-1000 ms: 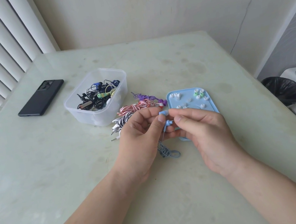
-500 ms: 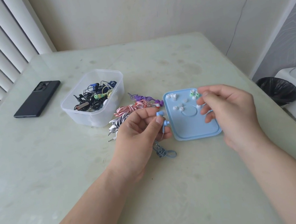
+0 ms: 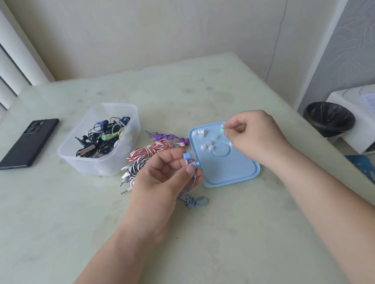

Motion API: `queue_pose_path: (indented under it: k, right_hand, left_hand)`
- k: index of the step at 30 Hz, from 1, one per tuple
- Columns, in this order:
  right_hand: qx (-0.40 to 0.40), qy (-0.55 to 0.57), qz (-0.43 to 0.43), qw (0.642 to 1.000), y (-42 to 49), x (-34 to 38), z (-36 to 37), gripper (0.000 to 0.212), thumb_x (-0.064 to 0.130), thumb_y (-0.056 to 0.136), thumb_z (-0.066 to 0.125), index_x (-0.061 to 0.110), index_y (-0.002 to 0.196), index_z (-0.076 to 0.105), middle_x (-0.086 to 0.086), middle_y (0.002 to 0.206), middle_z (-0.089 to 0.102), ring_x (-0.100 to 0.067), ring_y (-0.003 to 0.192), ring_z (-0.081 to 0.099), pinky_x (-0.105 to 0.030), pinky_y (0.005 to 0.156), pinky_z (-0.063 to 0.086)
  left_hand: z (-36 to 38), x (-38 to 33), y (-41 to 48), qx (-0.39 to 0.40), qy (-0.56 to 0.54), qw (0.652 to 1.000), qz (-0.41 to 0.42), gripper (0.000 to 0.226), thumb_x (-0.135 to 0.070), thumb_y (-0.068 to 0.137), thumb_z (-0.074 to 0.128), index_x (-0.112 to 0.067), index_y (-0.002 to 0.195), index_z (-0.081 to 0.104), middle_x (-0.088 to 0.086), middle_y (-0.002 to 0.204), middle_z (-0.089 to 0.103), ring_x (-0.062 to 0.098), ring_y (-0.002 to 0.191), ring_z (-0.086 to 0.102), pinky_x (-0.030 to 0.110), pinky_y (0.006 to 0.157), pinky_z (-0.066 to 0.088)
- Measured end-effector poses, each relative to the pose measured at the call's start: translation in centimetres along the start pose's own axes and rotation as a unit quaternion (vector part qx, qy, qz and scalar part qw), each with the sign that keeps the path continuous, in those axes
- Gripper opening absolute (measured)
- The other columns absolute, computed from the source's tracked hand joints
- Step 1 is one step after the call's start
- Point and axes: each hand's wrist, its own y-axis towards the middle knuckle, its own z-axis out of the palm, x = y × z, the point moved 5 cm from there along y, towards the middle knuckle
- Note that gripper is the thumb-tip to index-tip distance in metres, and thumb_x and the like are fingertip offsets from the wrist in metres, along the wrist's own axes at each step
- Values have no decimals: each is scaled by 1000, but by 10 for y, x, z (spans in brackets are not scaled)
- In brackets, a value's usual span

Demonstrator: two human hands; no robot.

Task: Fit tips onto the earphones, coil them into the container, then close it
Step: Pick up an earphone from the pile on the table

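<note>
Pale green tabletop [image 3: 219,234]. Clear plastic container [image 3: 102,165] at left, tangled earphones inside. Light-blue lid [image 3: 231,171] bears loose tips. Left hand [image 3: 161,184] grips blue earphones [image 3: 188,158] beside lid. Right hand [image 3: 253,134], fingers curled, pinches small green silicone tip [image 3: 223,127]. Advice: hold bud steady, seat tip square.

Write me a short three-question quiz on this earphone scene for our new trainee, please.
1. Which hand holds the blue earphones?
2. True or false: the phone lies on the table, outside the clear box.
3. The right hand has its fingertips at: A) the ear tips on the blue lid; B) the phone; C) the clear box.
Key: 1 the left hand; 2 true; 3 A.
</note>
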Motion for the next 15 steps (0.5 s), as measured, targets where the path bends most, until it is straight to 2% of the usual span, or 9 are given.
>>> queue_pose_path:
  k: [2,5,7,11,15]
  right_hand:
    - [27,-95,-35,995,8,7,10,12,24,92,63,25,94,75,9,85,71,-20,79,68,-32,71,56]
    - [68,-211,-66,973,16,13,23,14,26,95,60,24,88,72,2,90,65,-25,79,61,-29,63,44]
    - [78,-258,-80,960,19,13,28,14,27,96,60,25,90,73,2,96,62,-26,86,61,-30,66,46]
    - [67,-217,-73,971,19,11,24,9,24,92,64,28,93,72,6,101,65,-21,90,63,-35,79,55]
    - [7,-69,-77,995,6,26,5,6,19,85,71,24,81,73,11,78,71,-9,66,64,-26,64,54]
  left_hand:
    - [-1,0,0,0,-6,1000,-1,23,10,91,65,-4,110,67,14,98,73,27,84,72,39,83,60]
    - [-1,0,-1,-2,-15,1000,0,24,9,90,67,-2,111,66,17,99,72,28,83,72,39,83,60]
    - [-1,0,0,-2,-15,1000,0,24,9,89,67,-2,111,66,18,100,72,27,84,72,40,84,61]
    - [0,0,0,0,-16,1000,-1,25,9,88,68,-3,110,67,17,100,73,26,85,74,45,90,61]
    - [0,-1,1,1,-16,1000,-2,25,9,88,69,-3,110,67,16,98,73,27,85,73,46,92,59]
